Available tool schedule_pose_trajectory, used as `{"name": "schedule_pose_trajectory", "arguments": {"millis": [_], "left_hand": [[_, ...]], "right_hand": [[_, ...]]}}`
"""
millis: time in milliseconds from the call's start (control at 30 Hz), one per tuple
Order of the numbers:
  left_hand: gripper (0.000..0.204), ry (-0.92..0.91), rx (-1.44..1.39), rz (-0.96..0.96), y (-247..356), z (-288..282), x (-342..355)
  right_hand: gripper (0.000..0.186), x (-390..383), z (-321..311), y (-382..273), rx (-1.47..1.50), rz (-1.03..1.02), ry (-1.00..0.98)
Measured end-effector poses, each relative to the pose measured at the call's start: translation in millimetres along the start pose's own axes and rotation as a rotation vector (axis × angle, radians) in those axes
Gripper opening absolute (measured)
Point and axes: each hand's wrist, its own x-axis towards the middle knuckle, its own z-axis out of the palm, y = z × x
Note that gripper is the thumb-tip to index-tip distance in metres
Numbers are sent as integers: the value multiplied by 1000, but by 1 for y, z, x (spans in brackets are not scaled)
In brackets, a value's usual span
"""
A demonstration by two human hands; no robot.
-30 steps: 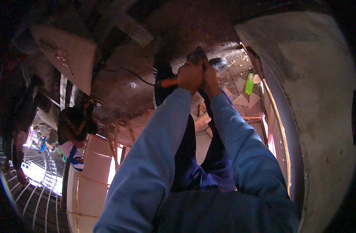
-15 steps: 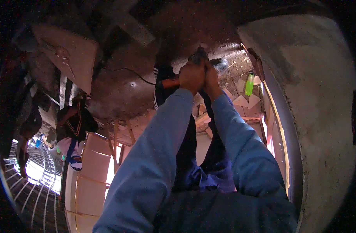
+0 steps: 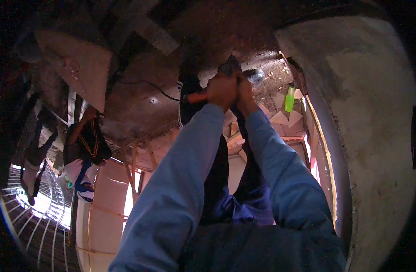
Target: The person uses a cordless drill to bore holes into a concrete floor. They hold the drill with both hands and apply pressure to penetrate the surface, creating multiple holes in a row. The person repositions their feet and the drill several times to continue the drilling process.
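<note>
Both my arms, in blue-grey sleeves, reach forward to a corded power tool (image 3: 196, 97) with an orange body and a dark head. My left hand (image 3: 222, 90) is wrapped round its body, near the head. Beside it, my right hand (image 3: 244, 94) is closed against the tool too. The dark head points away from me toward the brown, dusty surface (image 3: 208, 36). A black cord (image 3: 149, 83) runs off leftward from the orange end. Shadow and my hands hide the working tip and the tool's exact kind.
A bottle of bright green-yellow liquid (image 3: 289, 99) is at right, near broken flat pieces (image 3: 283, 119). A clear plastic object (image 3: 256, 77) lies beside my hands. A grey concrete slab (image 3: 376, 113) fills the right. Left are a pale board (image 3: 76, 68) and a person in dark clothes (image 3: 88, 143).
My hands keep their grip on the tool, and the view has shifted slightly. The nearer person at left has moved an arm; another figure farther left has shifted.
</note>
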Motion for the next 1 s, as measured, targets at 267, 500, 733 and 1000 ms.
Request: {"name": "schedule_pose_trajectory", "arguments": {"millis": [267,500,733,1000], "left_hand": [[41,-85,3,-27,0,-4,-1],[45,-121,34,-14,-1,0,3],[45,-72,49,-36,6,-4,2],[48,-32,58,1,4,-2,-1]], "right_hand": [[43,12,-4,6,-31,112,48],[40,22,-12,16,-25,106,-10],[39,27,-14,18,77,121,-50],[38,3,-5,2,219,130,-124]]}}
